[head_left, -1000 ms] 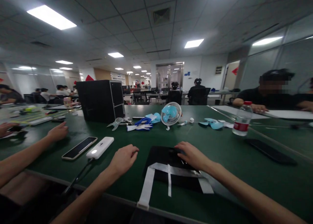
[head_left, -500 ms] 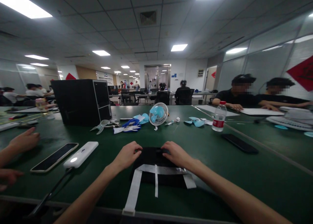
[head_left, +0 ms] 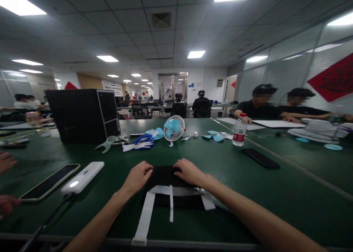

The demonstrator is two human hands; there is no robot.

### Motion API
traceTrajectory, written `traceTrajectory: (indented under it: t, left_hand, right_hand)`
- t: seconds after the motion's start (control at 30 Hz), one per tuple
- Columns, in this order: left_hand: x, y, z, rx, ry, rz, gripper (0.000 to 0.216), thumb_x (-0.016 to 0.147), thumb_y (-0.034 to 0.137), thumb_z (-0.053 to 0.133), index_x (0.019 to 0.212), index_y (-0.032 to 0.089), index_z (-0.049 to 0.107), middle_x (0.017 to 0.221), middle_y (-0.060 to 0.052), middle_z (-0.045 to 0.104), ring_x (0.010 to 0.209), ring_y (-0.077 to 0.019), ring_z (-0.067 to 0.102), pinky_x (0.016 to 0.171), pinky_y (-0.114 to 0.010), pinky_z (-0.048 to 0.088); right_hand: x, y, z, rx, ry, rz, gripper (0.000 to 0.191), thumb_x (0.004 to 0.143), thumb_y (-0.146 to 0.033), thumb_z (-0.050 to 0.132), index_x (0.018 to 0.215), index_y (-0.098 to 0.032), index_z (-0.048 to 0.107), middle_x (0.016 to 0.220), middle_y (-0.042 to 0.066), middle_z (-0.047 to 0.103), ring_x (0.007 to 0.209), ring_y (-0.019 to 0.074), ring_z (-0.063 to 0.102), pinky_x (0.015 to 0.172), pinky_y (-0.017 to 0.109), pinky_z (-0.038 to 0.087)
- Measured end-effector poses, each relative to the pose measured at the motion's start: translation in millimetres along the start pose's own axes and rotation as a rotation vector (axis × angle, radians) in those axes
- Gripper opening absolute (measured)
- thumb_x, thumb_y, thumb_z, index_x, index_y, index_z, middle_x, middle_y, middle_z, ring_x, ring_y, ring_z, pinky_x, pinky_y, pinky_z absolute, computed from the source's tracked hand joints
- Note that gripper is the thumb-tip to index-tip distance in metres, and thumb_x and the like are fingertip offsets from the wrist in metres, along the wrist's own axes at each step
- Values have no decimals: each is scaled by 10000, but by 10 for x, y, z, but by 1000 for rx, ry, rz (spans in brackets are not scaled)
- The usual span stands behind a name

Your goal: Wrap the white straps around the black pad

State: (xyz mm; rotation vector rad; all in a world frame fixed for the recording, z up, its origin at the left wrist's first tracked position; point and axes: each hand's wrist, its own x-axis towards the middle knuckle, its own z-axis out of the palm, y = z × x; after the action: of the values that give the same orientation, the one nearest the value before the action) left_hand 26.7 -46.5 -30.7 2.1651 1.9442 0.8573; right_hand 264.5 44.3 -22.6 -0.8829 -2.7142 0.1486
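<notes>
A flat black pad [head_left: 162, 176] lies on the green table in front of me, with a grey band across it and white straps [head_left: 147, 215] trailing off its near side. My left hand [head_left: 139, 176] has curled fingers pinching its far left corner. At the far right part of the same pad, the bent fingers of my right hand [head_left: 189, 171] close on the edge; the fingertips are partly hidden.
Left of me lie a phone [head_left: 51, 182] and a white power bank [head_left: 82, 177] with a cable. Another person's hand [head_left: 7, 162] shows at the left edge. Farther back are a black box [head_left: 79, 116], gloves [head_left: 140, 143], a small fan [head_left: 174, 128], a bottle [head_left: 239, 130] and a black phone [head_left: 260, 158].
The view has swung slightly right, so everything sits farther left. My hands keep to the same places on the pad. The other person's hand at left has drawn away toward the edge.
</notes>
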Motion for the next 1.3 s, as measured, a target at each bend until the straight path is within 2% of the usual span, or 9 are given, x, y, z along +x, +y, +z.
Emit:
traceTrajectory:
  t: [0.27,0.4,0.5,0.6,0.73,0.87,1.03,1.3]
  left_hand:
    - [8,-26,-22,59,-9,-20,341,871,362,394,993,200,667,1015,-54,641,911,-191,601,838,-310,462]
    - [8,-82,-53,166,-13,-83,354,881,355,363,1016,207,655,1026,-53,643,935,-198,602,852,-306,454]
    - [1,-180,-87,236,-22,-151,362,881,354,360,1038,200,647,1045,-65,638,936,-217,602,831,-320,459]
    - [-6,-294,-131,275,-44,-193,341,868,352,385,1037,204,641,1050,-78,633,942,-237,599,814,-337,463]
    - [9,-441,-167,325,-65,-244,301,859,345,403,1016,228,631,1063,-79,627,976,-256,588,832,-357,457]
    - [39,-594,-163,345,-80,-282,315,850,380,426,1071,242,604,1111,-67,613,1006,-254,574,822,-343,463]
    - [52,-710,-151,355,-104,-311,319,846,402,438,1088,267,594,1115,-31,619,1013,-246,571,807,-333,471]
    - [50,-710,-183,418,-110,-323,389,844,360,408,1120,173,607,1130,-124,599,997,-252,591,819,-358,478]
  right_hand:
    - [10,-50,-40,13,-23,-7,243,847,-247,551,1024,-147,686,1009,98,669,953,209,586,843,297,441]
    - [-23,30,-142,-11,13,63,246,837,-242,555,1010,-143,701,1004,104,682,932,208,606,846,289,438]
    - [-78,316,-297,-40,88,182,266,848,-267,533,1010,-149,708,1019,103,692,917,208,619,814,277,440]
    - [-209,787,-504,-94,167,376,286,861,-292,505,996,-152,715,1013,99,702,899,204,630,782,264,441]
    - [-545,1459,-752,-210,227,687,293,857,-296,505,997,-153,719,1016,108,701,914,214,634,763,261,443]
    - [-946,1919,-858,-253,214,945,291,840,-306,511,960,-151,727,1002,135,698,934,256,638,745,294,459]
    - [-1235,2173,-841,-240,206,1084,259,799,-280,532,911,-155,729,979,150,695,944,273,645,753,313,473]
    - [-1359,2301,-804,-222,190,1170,254,777,-255,535,901,-132,718,1007,192,679,930,300,652,728,343,488]
